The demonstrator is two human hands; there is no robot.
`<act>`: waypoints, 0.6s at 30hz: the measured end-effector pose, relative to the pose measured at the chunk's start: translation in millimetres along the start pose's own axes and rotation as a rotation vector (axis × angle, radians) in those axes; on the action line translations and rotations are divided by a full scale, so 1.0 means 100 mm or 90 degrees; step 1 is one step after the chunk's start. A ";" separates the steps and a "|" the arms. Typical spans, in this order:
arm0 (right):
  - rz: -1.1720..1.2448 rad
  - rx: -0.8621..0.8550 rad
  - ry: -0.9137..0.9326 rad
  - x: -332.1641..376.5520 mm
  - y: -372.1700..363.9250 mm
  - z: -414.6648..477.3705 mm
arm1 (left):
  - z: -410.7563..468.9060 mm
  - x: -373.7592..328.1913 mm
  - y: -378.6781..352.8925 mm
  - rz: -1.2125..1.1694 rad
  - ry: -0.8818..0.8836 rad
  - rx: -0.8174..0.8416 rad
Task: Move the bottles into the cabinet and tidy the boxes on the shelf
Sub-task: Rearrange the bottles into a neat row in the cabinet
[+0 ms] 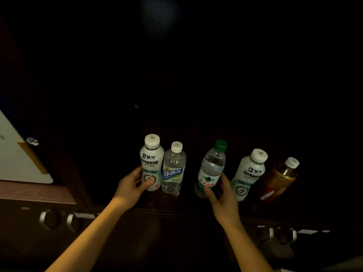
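Observation:
Several bottles stand in a row on a dark wooden cabinet shelf (176, 205). My left hand (130, 186) grips the leftmost white bottle (151, 156) near its base. Beside it stands a clear bottle with a blue label (173, 169). My right hand (222, 197) grips the green-capped water bottle (213, 165) at its lower part; it leans slightly right. Further right are a second white bottle (250, 171) and an amber tea bottle (280, 177), both free of my hands.
The cabinet interior behind the bottles is very dark. A white box with a gold stripe (17, 160) lies on the shelf at the left. Metal ring handles (49, 218) sit on the drawer fronts below, left and right (275, 234).

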State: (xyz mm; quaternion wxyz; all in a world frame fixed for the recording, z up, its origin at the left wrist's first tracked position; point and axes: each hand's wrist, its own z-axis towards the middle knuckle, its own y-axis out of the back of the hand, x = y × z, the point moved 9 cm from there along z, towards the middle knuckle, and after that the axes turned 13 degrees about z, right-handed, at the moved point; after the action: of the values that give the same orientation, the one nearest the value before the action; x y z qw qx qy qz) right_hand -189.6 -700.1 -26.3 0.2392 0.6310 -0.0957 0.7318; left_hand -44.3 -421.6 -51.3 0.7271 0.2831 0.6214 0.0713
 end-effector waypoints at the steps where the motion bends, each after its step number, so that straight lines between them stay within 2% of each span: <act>1: 0.014 0.024 -0.002 0.01 -0.05 0.04 | 0.00 0.00 0.00 0.006 0.002 -0.002; 10: 0.057 0.171 -0.033 0.01 -0.42 0.14 | -0.04 -0.05 0.00 0.016 0.018 -0.007; 16: 0.086 0.194 -0.059 -0.03 -0.47 0.14 | -0.06 -0.04 0.00 0.014 0.019 -0.010; 18: 0.108 0.164 -0.084 -0.09 -0.37 0.07 | -0.05 -0.03 0.01 0.019 0.017 -0.013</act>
State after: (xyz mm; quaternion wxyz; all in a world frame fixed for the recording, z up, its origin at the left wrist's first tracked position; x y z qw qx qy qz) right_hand -165.2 -673.8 -39.8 0.0871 0.6927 -0.0693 0.7126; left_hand -49.5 -420.8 -49.0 0.7203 0.2842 0.6260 0.0921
